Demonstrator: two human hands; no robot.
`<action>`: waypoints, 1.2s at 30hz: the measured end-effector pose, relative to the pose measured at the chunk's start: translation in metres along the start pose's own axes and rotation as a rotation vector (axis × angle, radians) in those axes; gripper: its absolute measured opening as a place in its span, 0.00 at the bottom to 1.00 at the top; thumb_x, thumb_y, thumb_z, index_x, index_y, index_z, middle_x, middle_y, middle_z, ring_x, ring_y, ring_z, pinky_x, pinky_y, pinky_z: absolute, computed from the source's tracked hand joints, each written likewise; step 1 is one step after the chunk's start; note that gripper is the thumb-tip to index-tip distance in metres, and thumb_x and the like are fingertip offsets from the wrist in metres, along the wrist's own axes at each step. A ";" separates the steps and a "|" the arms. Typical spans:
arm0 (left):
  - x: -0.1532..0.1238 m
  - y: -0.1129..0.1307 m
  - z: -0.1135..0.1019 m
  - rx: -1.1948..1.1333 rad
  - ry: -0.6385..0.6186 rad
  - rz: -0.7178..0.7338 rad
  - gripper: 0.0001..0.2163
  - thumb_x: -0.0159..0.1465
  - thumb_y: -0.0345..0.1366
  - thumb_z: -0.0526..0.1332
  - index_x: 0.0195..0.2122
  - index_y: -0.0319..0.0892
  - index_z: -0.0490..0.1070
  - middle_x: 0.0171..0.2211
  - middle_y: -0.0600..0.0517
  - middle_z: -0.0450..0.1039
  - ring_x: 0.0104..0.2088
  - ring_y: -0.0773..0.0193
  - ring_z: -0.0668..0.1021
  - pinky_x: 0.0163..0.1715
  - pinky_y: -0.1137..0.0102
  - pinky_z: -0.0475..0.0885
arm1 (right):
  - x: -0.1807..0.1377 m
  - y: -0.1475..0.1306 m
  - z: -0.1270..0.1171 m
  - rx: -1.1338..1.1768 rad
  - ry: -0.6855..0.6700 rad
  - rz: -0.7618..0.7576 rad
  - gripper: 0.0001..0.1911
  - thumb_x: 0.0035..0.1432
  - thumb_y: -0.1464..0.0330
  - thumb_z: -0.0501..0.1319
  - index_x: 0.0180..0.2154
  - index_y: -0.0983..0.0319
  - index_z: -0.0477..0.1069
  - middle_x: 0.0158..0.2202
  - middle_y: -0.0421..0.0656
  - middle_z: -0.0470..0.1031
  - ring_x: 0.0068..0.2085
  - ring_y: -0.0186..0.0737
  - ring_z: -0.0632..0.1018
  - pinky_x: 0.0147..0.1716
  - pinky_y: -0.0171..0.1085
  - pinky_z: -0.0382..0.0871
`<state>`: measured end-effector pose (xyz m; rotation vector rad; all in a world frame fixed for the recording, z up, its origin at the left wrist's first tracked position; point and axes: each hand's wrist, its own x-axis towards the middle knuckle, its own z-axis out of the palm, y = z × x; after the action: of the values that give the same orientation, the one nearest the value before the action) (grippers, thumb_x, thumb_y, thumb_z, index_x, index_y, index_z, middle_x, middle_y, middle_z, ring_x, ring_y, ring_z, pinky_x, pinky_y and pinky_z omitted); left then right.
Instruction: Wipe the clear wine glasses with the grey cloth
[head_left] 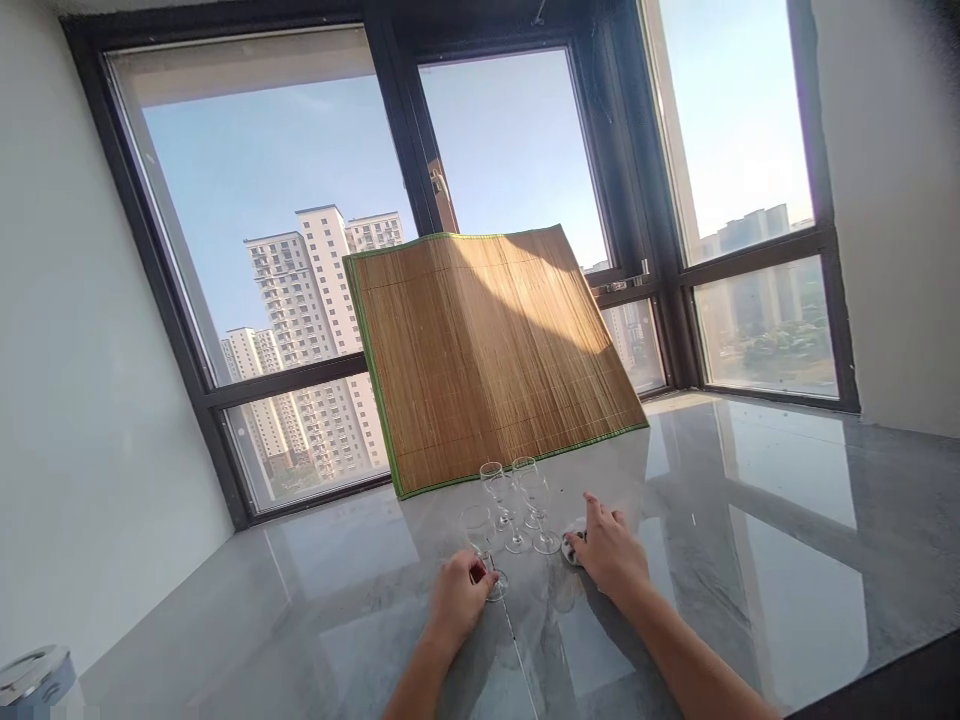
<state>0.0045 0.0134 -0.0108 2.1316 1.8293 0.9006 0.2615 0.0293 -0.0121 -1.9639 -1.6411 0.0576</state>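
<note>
Stemmed glasses [531, 486] overlapped, hard to count, left hand [456, 598] gripped one near its foot, right hand [613, 552] partly hid a round object [571, 550], right grip unreadable

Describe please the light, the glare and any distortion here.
Head view: sunlight brightens the upper right of the slatted mat; head view: the glossy surface mirrors the windows; head view: clear glasses show faintly; head view: window frames lean, perhaps from tilt or distortion.

Your left hand [459, 600] and left forearm [421, 675], near six o'clock, are bare; your right hand [613, 552] and right forearm [686, 645], toward five, likewise.
</note>
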 end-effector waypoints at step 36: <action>-0.020 0.040 -0.005 0.095 -0.253 0.335 0.19 0.66 0.45 0.56 0.56 0.53 0.74 0.56 0.47 0.74 0.61 0.50 0.69 0.68 0.48 0.45 | 0.012 0.006 0.013 0.066 0.010 -0.070 0.31 0.60 0.74 0.52 0.65 0.66 0.54 0.57 0.53 0.72 0.57 0.52 0.71 0.43 0.41 0.65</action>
<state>0.0338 -0.0156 0.0072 2.5263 1.4477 0.5764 0.2648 0.0445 -0.0216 -1.8530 -1.6794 0.0743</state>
